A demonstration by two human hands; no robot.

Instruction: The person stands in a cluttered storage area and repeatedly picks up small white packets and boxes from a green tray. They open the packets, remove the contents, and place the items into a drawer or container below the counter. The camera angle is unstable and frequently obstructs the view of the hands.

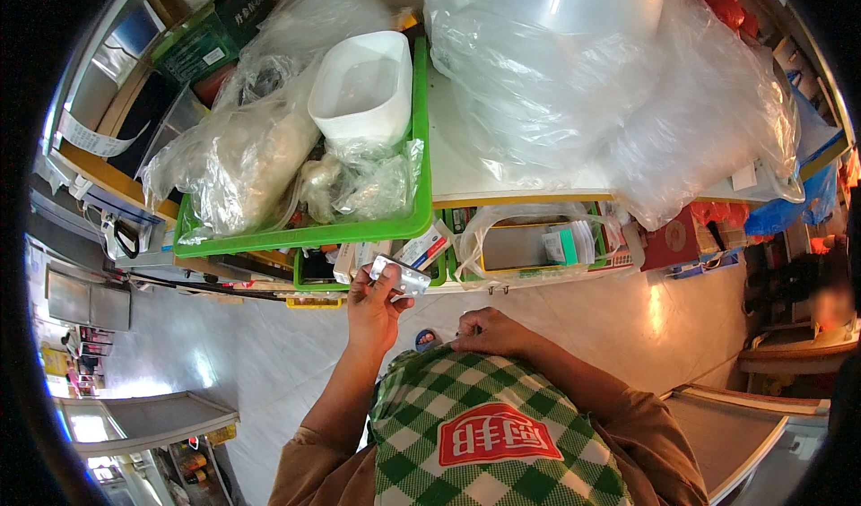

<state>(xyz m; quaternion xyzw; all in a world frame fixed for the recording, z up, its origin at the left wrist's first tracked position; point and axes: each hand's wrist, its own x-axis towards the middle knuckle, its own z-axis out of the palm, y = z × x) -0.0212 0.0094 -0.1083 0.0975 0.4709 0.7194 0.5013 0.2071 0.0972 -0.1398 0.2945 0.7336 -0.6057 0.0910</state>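
My left hand (378, 304) pinches a silver blister pack (416, 281) between thumb and fingers, just in front of the shelf edge. Right behind the pack, a white carton with red and blue bands (430, 242) leans in a lower green tray (315, 274). My right hand (496, 331) is curled close to the green-and-white checked apron (417, 398) at my waist. Whether its fingers hold anything small is hidden from this angle.
A green tray (303, 236) above holds a white plastic tub (360, 96) and plastic bags (249, 163). Large clear bags (558, 109) cover the counter's right side and overhang its edge. Below them sits a bagged open box (514, 247). A wooden chair (800, 358) stands far right.
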